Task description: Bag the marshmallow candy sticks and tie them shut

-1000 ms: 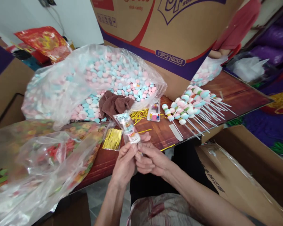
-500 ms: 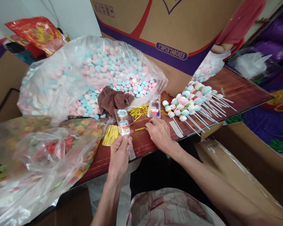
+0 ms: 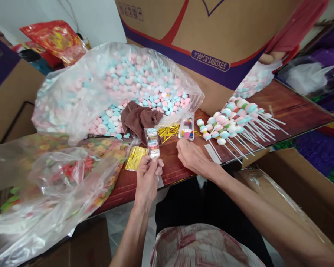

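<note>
My left hand (image 3: pixel 148 178) is closed around the lower end of a marshmallow skewer in a clear printed wrapper (image 3: pixel 153 142), held upright over the table edge. My right hand (image 3: pixel 193 157) hovers low over the table, its fingers bent together. Whatever may be between those fingertips is hidden. Just beyond them lie clear printed bags (image 3: pixel 187 129) and loose gold twist ties (image 3: pixel 168 132). A bundle of gold twist ties (image 3: pixel 136 158) rests left of my left hand. Unwrapped marshmallow skewers (image 3: pixel 231 118) are piled to the right, white sticks towards me.
A big clear bag of pastel marshmallows (image 3: pixel 122 78) and a brown cloth (image 3: pixel 139 118) lie behind my hands. Another plastic bag (image 3: pixel 72 178) covers the left side. A large carton (image 3: pixel 211 33) stands behind; an open carton (image 3: pixel 300 185) sits below right. A person's red sleeve (image 3: pixel 297 27) shows beyond.
The single gold twist tie lying by my right fingertips is no longer visible on the table. My right fingers have drawn closer together. The whole view has shifted slightly.
</note>
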The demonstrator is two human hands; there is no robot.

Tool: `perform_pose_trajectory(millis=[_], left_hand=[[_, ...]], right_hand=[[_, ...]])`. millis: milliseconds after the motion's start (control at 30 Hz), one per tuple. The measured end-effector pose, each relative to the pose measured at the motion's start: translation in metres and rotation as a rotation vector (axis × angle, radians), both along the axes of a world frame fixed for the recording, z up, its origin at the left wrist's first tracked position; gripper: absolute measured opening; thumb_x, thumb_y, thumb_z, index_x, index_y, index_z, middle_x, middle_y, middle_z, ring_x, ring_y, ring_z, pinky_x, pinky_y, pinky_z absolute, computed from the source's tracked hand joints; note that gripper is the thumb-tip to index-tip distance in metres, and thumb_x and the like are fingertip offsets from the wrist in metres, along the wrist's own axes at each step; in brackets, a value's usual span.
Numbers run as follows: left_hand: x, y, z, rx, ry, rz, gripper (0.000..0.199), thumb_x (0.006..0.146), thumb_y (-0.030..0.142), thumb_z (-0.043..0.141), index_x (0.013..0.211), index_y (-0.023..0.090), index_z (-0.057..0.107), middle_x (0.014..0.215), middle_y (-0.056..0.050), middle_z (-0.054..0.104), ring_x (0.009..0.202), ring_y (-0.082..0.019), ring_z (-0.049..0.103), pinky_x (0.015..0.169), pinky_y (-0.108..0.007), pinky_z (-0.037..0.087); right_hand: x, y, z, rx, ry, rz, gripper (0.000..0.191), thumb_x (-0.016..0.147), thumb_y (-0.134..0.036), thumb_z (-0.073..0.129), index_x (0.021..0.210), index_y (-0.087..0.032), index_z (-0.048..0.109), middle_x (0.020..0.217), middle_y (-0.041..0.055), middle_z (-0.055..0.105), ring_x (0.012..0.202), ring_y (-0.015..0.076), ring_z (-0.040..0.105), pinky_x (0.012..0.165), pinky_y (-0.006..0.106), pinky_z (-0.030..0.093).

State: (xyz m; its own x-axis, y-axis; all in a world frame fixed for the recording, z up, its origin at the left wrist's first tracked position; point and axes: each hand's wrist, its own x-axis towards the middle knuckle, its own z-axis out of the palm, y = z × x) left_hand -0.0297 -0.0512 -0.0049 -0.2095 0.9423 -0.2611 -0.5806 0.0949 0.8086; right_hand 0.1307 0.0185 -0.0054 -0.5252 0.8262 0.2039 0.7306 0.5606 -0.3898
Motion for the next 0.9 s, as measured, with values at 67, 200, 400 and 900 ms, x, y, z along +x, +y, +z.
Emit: perform_pose_trajectory(millis=[67,200,400,900], left_hand=[[0.001,0.002,0.001,-0.012,-0.024,-0.003,0.029,0.071,0.029,0.081,0.08,0.016,0.057,0.069,0.0,0.058,0.05,-0.003,0.035,0.049,-0.015,0.03],[0.004,0.006,0.002,-0.048,-0.06,-0.018,0.029,0.071,0.029,0.081,0.08,0.014,0.058,0.071,-0.001,0.059,0.049,-0.002,0.033,0.048,-0.015,0.028],[0.011,0.008,-0.003,-0.06,-0.031,-0.007,0.027,0.073,0.029,0.078,0.081,0.015,0.057,0.068,0.001,0.057,0.048,-0.002,0.032,0.046,-0.015,0.026],[0.014,0.002,-0.005,0.135,0.21,-0.089,0.015,0.084,0.028,0.068,0.09,0.02,0.057,0.069,0.004,0.049,0.055,-0.006,0.033,0.05,-0.017,0.027]], right_hand=[[0.0,-0.01,0.002,-0.231,0.354,-0.034,0.009,0.09,-0.012,0.039,0.088,-0.02,0.044,0.08,0.0027,0.057,0.063,0.0147,0.052,0.06,0.028,0.04],[-0.009,-0.03,0.009,-0.585,0.855,-0.094,0.013,0.096,-0.025,0.042,0.083,-0.021,0.042,0.074,-0.0033,0.052,0.051,0.0079,0.047,0.05,0.022,0.035],[-0.017,-0.04,0.012,-0.649,1.067,-0.045,0.006,0.087,-0.023,0.061,0.09,-0.019,0.058,0.077,-0.0026,0.057,0.06,0.0091,0.055,0.059,0.024,0.044],[-0.031,-0.037,0.006,-0.601,0.936,-0.329,0.022,0.08,-0.033,0.066,0.065,-0.017,0.06,0.06,-0.0014,0.059,0.055,0.0112,0.05,0.053,0.024,0.039]])
